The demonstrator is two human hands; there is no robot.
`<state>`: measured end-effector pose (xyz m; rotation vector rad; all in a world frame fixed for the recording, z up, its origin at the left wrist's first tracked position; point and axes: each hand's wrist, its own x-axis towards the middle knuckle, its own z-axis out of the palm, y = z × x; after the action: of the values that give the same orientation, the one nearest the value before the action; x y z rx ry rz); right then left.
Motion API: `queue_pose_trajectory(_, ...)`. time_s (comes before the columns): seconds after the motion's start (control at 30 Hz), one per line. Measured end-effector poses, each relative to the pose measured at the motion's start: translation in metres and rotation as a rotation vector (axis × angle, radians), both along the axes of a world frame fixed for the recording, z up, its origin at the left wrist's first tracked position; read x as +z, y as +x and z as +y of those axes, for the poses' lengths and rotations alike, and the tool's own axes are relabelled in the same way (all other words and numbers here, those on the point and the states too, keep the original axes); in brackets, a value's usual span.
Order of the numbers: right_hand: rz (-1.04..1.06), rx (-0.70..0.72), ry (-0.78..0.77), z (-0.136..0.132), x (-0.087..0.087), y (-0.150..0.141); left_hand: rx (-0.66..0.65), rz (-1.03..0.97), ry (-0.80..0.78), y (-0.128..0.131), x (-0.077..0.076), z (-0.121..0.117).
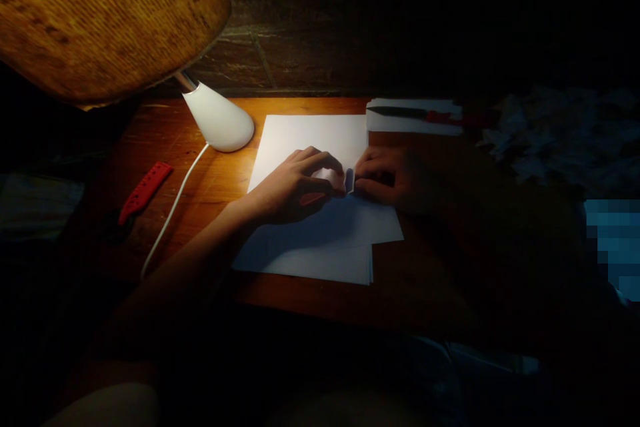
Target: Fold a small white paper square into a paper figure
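White paper sheets [320,260] lie on the wooden desk beneath both hands. Just above them, a small folded piece of paper [350,180] shows between my fingertips. My left hand [305,183] is curled, thumb and fingers closed on the paper's left side. From the right, my right hand [383,177] pinches its other edge, the back of that hand in deep shadow. Under the left palm a small reddish patch [313,198] shows; I cannot tell whether it is skin or an object. The paper's exact folds are hidden by the fingers.
A lamp with a white base [220,120] and woven shade [115,20] stands at left, its white cord [173,213] running forward. A red-handled tool [145,192] lies left. A knife [400,111] rests on a small paper stack [415,125]. Crumpled paper pieces [555,133] are heaped far right.
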<state>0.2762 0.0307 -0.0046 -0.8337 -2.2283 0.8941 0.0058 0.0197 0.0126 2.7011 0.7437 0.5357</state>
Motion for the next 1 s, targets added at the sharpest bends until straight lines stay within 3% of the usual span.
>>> queue_pose_trajectory(0.5,0.034,-0.062,0.017,-0.003,-0.005,-0.006,-0.039,-0.089,-0.027,-0.002,-0.008,0.005)
queue_pose_trajectory(0.77,-0.075,-0.088,0.024,-0.011,0.006,-0.009,-0.017,-0.023,-0.027,-0.004,-0.006,0.005)
queue_pose_trajectory(1.0,-0.062,-0.116,0.035,-0.012,0.0,-0.011,-0.006,0.015,-0.025,-0.005,-0.006,0.005)
